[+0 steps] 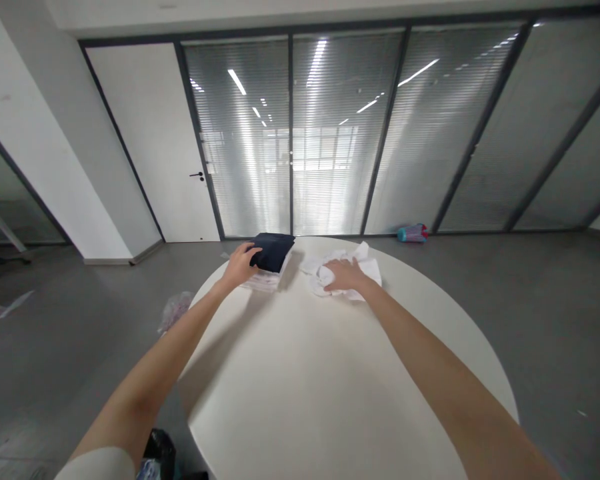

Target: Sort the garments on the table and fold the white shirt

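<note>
Head view: left hand (240,265) clamped on the near edge of a folded dark garment (273,251) stacked on pale folded cloth (261,281) at the surface's (300,373) far edge; right hand (345,276) flat, fingers spread, on a crumpled white cloth (343,270). Stacking step; white cloth likely needs smoothing next

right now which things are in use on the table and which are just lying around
In hand:
left hand on the dark folded cloth, stacked on a white folded cloth
right hand on the crumpled white cloth

Lying about:
bottle on the floor by the blinds
plastic bag on the floor
black bag by the table
</note>
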`<state>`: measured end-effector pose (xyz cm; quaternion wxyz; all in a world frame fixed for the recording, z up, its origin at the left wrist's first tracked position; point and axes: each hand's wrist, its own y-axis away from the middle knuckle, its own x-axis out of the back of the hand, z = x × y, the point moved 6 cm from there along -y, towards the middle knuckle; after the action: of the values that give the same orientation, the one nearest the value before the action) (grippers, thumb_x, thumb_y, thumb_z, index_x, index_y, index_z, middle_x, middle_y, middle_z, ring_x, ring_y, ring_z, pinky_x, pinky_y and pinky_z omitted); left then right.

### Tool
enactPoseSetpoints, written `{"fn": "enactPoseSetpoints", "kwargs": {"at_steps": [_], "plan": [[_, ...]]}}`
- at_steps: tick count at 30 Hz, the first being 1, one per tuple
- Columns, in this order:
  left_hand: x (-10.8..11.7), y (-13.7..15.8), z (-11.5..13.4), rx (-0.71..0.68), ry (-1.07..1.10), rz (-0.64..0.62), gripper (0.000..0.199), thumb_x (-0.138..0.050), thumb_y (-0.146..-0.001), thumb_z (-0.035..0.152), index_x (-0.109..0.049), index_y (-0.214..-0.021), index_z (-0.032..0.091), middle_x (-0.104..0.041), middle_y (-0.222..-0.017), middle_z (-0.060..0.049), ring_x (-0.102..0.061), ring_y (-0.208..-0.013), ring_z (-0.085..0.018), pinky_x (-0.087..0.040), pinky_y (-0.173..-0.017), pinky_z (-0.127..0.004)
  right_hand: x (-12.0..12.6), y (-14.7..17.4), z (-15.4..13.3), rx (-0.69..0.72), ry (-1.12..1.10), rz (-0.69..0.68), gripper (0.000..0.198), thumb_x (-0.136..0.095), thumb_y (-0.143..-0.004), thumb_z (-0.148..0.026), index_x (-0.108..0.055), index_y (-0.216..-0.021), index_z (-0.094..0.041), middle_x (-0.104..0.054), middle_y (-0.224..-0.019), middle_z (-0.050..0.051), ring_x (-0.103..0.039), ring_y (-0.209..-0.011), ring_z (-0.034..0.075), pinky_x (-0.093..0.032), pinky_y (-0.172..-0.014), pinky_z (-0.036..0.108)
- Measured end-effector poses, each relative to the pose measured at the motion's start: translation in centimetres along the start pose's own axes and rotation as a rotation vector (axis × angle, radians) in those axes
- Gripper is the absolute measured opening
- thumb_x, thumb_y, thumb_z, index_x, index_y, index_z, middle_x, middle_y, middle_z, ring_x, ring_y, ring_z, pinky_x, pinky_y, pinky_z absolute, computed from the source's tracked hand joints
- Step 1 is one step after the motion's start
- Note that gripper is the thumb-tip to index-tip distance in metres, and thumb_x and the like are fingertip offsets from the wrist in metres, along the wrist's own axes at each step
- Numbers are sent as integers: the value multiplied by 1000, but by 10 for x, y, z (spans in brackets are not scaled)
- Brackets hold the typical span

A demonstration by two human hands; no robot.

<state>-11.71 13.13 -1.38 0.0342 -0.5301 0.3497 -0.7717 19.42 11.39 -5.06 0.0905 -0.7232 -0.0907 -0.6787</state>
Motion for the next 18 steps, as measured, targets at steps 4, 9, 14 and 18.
{"fn": "enactPoseSetpoints", "kwargs": {"at_steps": [4,9,14,18], "plan": [[-14,-4,-20,19,-118,-234,76,-71,-70,13,-52,-143,26,-39,-155,-13,-26,-146,-40,-25,-114,-63,14,19,-3,29,-78,138,100,-70,-70,-71,-37,-154,-27,-23,-163,15,-10,-147,52,-6,-112,73],[-15,-11,-20,60,13,-274,44,-67,-86,31,-64,-130,30,-49,-150,-9,-44,-137,-33,-34,-112,-52,26,62,-15,123,-99,496,61,-56,-91,-57,-53,-143,-24,-37,-157,13,-11,-150,42,-7,-117,66],[4,-21,-22,365,85,22,31,-51,-97,36,-68,-117,20,-69,-118,-15,-62,-114,-33,-46,-96,-44,11,84,-24,265,-218,595,31,-56,-95,-41,-72,-116,-24,-49,-146,10,-21,-148,34,-19,-120,58],[35,-33,-13,539,156,413,33,-36,-102,28,-64,-109,13,-69,-100,-16,-64,-103,-31,-46,-92,-43,10,86,-26,302,-465,673,28,-54,-95,-41,-75,-97,-23,-57,-133,12,-32,-143,31,-30,-118,54]]}}
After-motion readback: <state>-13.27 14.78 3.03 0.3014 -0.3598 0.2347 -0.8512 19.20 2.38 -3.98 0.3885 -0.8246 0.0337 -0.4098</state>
